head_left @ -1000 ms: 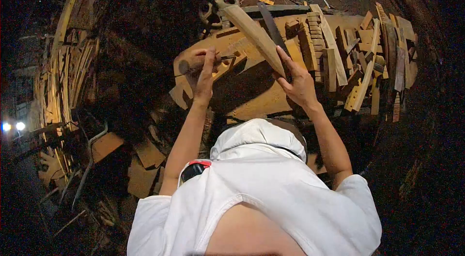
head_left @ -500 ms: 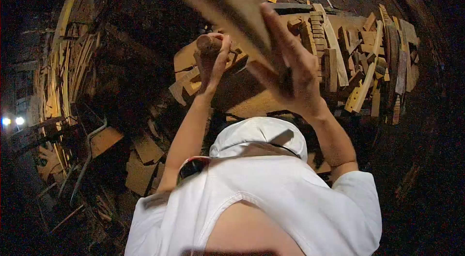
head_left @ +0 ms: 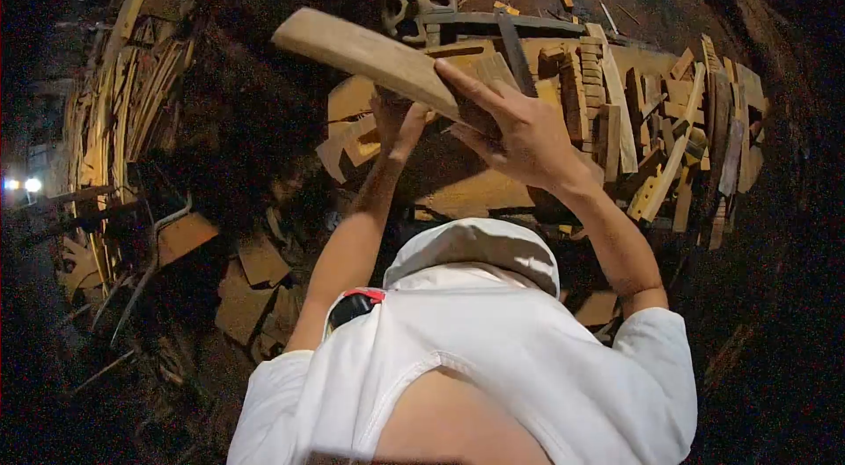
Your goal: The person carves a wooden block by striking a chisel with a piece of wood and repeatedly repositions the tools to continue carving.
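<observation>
My right hand (head_left: pixel 532 131) is closed on the right end of a smooth, slightly curved wooden piece (head_left: pixel 356 51), with the index finger stretched along its upper face and the thumb beneath. The piece is raised over the workbench, and its blunt end points to the upper left. My left hand (head_left: pixel 405 131) is under the middle of this piece. Its thumb side shows, while the fingers and whatever they grip are mostly hidden behind the wood.
A bench (head_left: pixel 480 192) extends below my hands. A dark saw-like blade (head_left: pixel 515 51) lies behind my right hand. Stacked wood blocks (head_left: pixel 591 69) and many offcuts (head_left: pixel 673 113) cover the right side. Long wood strips (head_left: pixel 110 139) lean at the left, near a bent metal bar (head_left: pixel 154 254).
The wooden piece has moved down and away from the camera, and its far end has come into view. It now covers the round wooden end seen earlier in my left hand.
</observation>
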`<state>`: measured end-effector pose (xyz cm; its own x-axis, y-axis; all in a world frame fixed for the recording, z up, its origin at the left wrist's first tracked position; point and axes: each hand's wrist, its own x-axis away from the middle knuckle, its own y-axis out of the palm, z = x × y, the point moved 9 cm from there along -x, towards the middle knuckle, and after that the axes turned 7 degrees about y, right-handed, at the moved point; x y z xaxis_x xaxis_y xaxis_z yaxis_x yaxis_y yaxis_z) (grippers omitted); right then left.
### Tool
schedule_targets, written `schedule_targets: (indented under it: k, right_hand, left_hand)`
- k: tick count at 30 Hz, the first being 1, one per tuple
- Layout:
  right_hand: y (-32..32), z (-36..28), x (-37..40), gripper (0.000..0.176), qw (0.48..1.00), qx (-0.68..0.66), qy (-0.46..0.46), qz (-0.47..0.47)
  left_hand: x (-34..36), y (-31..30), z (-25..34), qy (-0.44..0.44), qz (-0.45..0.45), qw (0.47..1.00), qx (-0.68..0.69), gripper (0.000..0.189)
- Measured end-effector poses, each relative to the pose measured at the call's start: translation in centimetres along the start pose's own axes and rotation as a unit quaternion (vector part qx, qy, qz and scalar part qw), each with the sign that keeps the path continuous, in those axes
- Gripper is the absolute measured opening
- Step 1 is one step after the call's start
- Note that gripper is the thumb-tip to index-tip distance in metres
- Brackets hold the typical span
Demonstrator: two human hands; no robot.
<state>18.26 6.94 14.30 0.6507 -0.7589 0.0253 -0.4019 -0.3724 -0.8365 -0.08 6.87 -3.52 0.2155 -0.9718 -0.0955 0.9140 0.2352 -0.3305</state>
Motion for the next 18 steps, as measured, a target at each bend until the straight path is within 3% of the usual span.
schedule_targets:
  k: [1, 2, 3, 4, 6, 8, 10, 11, 12, 14, 16, 18]
  right_hand:
    - [0.1, 0.5, 0.4, 0.071, 0.993, -0.11, -0.018, 0.046]
    - [0.2, 1.3, 0.7, 0.071, 0.971, -0.218, -0.036, 0.091]
    - [1.1, 2.6, 0.6, 0.069, 0.942, -0.326, -0.004, 0.085]
    - [1.3, 3.0, 0.7, 0.069, 0.942, -0.326, -0.007, 0.081]
    - [1.9, 6.0, 1.1, 0.07, 0.897, -0.42, 0.104, 0.091]
    - [2.1, 7.9, 1.9, 0.074, 0.882, -0.443, 0.115, 0.115]
    - [2.0, 9.2, 2.7, 0.073, 0.903, -0.39, 0.108, 0.142]
    - [2.2, 9.7, 3.0, 0.074, 0.907, -0.375, 0.14, 0.128]
    - [2.2, 10.0, 3.3, 0.074, 0.907, -0.375, 0.143, 0.129]
    - [1.6, 10.2, 4.0, 0.074, 0.926, -0.315, 0.127, 0.164]
    - [1.4, 10.4, 4.3, 0.075, 0.928, -0.306, 0.129, 0.168]
    - [1.2, 10.4, 4.4, 0.075, 0.93, -0.298, 0.126, 0.172]
  left_hand:
    - [1.1, 0.4, -1.4, -0.041, 0.011, 0.967, 0.253, 0.046]
    - [1.9, 0.9, -1.9, -0.075, 0.025, 0.868, 0.49, 0.044]
    - [2.4, 0.2, -2.0, -0.074, 0.03, 0.868, 0.49, 0.044]
    - [3.0, -1.6, -2.4, -0.067, 0.073, 0.909, 0.405, 0.045]
    - [4.0, -4.7, -1.5, -0.05, 0.146, 0.963, 0.221, 0.046]
    - [5.7, -4.9, -0.6, -0.045, 0.185, 0.936, 0.298, 0.049]
    - [8.3, -5.5, -4.1, -0.228, 0.296, 0.837, 0.4, 0.05]
    - [9.1, -5.3, -3.9, -0.308, 0.261, 0.817, 0.411, 0.049]
    - [8.8, -4.9, -3.3, -0.31, 0.258, 0.817, 0.411, 0.049]
    - [7.1, -6.4, -0.4, -0.171, 0.313, 0.862, 0.361, 0.044]
    - [5.8, -6.7, 2.4, -0.188, 0.273, 0.878, 0.345, 0.042]
    - [3.1, -7.3, 5.4, -0.09, 0.221, 0.936, 0.259, 0.038]
